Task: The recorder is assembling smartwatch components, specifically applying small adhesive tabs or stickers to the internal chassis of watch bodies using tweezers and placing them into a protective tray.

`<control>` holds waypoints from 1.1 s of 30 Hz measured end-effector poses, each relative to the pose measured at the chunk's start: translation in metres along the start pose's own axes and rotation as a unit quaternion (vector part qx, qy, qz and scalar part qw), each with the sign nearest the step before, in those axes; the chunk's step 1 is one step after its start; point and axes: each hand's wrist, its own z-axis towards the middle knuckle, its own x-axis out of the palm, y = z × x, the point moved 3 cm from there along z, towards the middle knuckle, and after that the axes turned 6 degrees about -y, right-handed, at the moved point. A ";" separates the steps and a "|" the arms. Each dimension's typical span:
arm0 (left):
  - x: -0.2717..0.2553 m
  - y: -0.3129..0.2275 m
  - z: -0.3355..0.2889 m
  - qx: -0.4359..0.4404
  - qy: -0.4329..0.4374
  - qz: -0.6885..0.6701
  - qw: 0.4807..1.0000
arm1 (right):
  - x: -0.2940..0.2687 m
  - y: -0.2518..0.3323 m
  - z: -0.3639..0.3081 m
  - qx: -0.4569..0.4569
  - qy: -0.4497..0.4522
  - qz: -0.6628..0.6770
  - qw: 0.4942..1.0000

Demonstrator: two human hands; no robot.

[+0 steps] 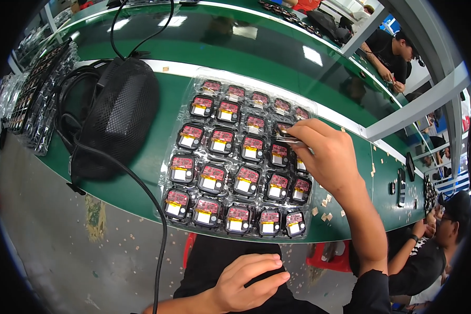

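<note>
A clear plastic tray (pixel 165 180) lies on the green bench, filled with rows of small black-framed square devices (pixel 212 178) with red circuit boards, white squares and yellow strips. My right hand (pixel 327 152) reaches over the tray's right side, thumb and fingers closed in a pinch at one square device (pixel 283 129) in the upper rows. A thin pale edge shows under the fingertips; the hand hides part of this device and its neighbours. My left hand (pixel 248 282) is over my lap, in front of the bench edge, fingers stretched and apart, holding nothing.
A black mesh bag (pixel 120 115) with cables lies left of the tray, one cable hanging off the front edge. Stacked plastic trays (pixel 39 99) stand further left. Small tan scraps (pixel 327 201) are scattered at right. Metal posts (pixel 421 102) rise behind; other people work beyond and at right.
</note>
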 end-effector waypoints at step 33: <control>0.001 0.013 -0.002 -0.068 0.090 0.003 0.994 | 0.023 -0.010 0.015 0.126 0.114 0.028 0.985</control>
